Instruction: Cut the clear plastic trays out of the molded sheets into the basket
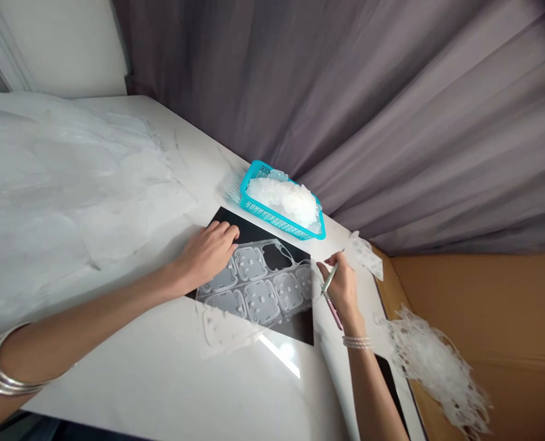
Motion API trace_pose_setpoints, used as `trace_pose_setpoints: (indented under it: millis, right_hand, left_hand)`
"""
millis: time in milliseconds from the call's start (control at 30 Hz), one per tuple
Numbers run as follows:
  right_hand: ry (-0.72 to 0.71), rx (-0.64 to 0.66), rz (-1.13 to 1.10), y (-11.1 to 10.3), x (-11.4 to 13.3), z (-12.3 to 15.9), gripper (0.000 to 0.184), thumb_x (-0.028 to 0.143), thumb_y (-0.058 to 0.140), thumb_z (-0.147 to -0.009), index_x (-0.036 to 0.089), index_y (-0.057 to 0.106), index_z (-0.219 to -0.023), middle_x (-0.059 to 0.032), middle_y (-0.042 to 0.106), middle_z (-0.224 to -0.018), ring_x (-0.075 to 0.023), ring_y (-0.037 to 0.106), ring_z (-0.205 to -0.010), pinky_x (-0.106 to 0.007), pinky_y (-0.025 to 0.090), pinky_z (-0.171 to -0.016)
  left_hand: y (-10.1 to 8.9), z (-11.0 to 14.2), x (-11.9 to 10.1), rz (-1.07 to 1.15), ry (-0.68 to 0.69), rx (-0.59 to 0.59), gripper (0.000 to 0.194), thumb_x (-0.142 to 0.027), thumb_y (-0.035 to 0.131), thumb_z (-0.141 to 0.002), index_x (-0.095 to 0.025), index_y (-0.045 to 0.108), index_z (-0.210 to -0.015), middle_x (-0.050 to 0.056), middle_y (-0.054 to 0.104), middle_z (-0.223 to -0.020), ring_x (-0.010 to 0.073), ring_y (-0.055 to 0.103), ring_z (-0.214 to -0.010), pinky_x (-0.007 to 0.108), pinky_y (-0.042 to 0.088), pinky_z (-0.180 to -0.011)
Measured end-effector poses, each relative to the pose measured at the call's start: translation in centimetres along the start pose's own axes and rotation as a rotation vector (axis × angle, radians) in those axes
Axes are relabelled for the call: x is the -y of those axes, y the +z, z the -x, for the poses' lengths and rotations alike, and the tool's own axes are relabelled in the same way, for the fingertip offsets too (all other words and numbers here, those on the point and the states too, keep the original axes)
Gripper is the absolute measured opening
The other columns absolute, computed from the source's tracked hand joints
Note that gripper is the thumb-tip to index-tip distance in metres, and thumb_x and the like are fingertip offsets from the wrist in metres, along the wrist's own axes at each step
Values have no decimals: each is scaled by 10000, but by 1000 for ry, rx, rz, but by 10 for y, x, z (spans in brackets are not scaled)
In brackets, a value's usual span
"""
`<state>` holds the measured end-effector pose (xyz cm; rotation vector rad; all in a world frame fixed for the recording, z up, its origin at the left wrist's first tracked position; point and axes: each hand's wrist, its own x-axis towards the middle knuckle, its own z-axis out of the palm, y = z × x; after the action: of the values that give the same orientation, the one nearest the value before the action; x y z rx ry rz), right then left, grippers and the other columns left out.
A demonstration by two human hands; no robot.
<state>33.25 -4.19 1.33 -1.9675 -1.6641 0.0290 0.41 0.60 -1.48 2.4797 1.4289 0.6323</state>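
Note:
A translucent moulded plastic sheet (262,300) with rounded, studded panels lies partly on a black mat (305,331). One panel opening in its upper row shows bare black. My left hand (214,252) is closed at the sheet's upper left edge, its fingers curled down and their tips partly hidden. To the right of the mat, my right hand (343,285) is closed around a slim, pen-like silver tool (329,280). A pinkish length (334,313) shows below that hand; whether it belongs to the same tool I cannot tell.
Behind the mat stands a turquoise basket (277,218) filled with whitish translucent pieces (295,202). A large translucent plastic pile (70,196) covers the table's left. At right, plastic scraps (438,367) hang over a cardboard box (493,306). A grey curtain (346,92) borders the back.

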Motion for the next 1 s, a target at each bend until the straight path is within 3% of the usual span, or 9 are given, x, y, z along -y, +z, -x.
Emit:
trace_pose_setpoints:
  millis: [100,233,367,467,600,867,1000]
  right_hand:
    - [63,-65,-36,-4,10,8,324,543,469,-928,221,496,-900,-73,618,-839,-236,567,-738,-380,416,-717]
    - [123,41,-444,8,61,32,481,569,256,-1010,226,554,-1166,-57,632,-921,-219,637,-822,-375,500,-767]
    - [62,290,-601,28,121,53,401,532,452,-980,245,629,-1197,-55,683,-961,-213,665,-839,-361,533,-780]
    - [56,397,-568,42,145,64,365,491,532,-958,247,673,-1189,-73,724,-1053,-233,682,-903,-376,535,-823]
    - [78,429,-551,54,148,76,382,460,515,-974,233,656,-1248,-100,706,-1204,-253,685,-997,-385,534,-853]
    - [-49,376,-439,62,146,71,312,387,482,-1000,216,715,-1119,-82,743,-988,-225,680,-840,-359,528,-780]
    - [-116,347,-375,67,153,66,294,336,463,-1011,188,704,-1090,-87,738,-952,-211,679,-804,-347,530,-767]
  left_hand:
    - [-6,8,3,45,101,15,247,-199,414,-970,-166,603,-1125,133,654,-1153,285,574,-1120,415,441,-927]
    - [-8,34,14,282,327,115,308,-166,399,-959,-201,642,-1145,114,659,-1265,263,560,-1251,416,405,-1067]
    - [-6,51,24,365,382,155,387,-121,394,-934,-212,639,-1219,101,602,-1396,262,499,-1358,427,319,-1176]
    - [-7,52,26,308,406,179,456,-69,381,-910,-214,608,-1279,108,565,-1437,278,453,-1396,450,306,-1180]
    - [-10,50,26,271,415,184,482,-56,396,-901,-256,581,-1300,93,534,-1469,287,445,-1400,478,316,-1160]
    - [-9,52,28,282,366,180,358,-109,473,-879,-265,606,-1173,95,520,-1476,356,440,-1385,579,244,-1154]
    - [-12,52,26,104,426,186,319,-137,475,-898,-240,602,-1172,120,522,-1463,373,469,-1349,582,281,-1132]
